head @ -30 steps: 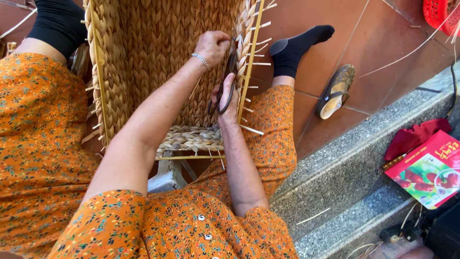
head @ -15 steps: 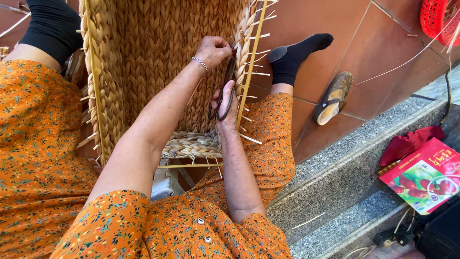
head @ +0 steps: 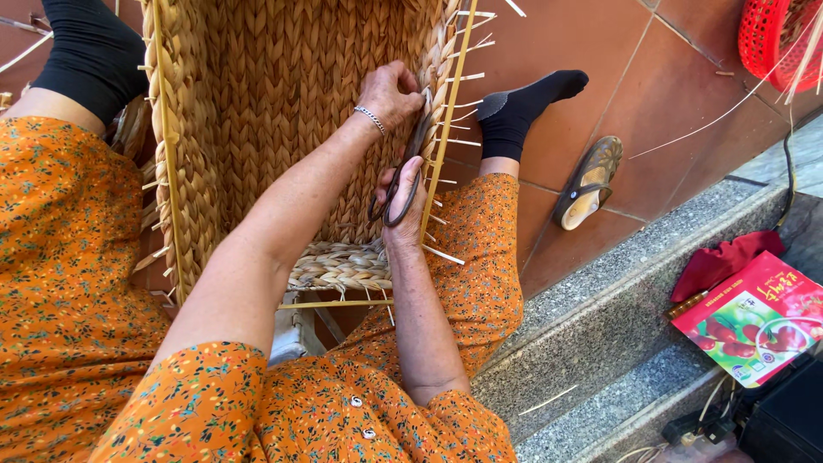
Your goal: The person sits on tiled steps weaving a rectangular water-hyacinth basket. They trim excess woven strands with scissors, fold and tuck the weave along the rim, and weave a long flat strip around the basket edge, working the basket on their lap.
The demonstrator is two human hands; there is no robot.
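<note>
Head view looks down past an orange flowered dress onto a woven basket (head: 283,129) that stands between the person's legs, its top cut off by the upper edge. Much of the right hand (head: 401,206) is hidden behind the dark scissors (head: 401,184) it holds: the fingers are threaded through the loop handles and closed on them, palm turned up, forearm rising straight from the lap. The blades run up toward the basket's right rim and vanish behind the left hand (head: 390,93), so whether they are parted is hard to make out. That left hand reaches across on a long, outstretched arm with a thin bracelet (head: 370,119) at the wrist; its fingers are clenched at the rim, pinching something there that the knuckles cover. Pale stub ends of fibre (head: 463,103) stick out along the yellow frame rod (head: 446,111) just beside both hands.

Black socks cover both feet, the left one partly cut off at the top. A sandal (head: 588,182) lies on the red tiles near the right foot. At lower right, on the stone step (head: 600,326), a flat red and green carton (head: 759,313) with pictures of red fruit lies tilted, a red cloth (head: 724,261) touching its upper corner. A red plastic basket (head: 776,39) is cropped at the top right corner.
</note>
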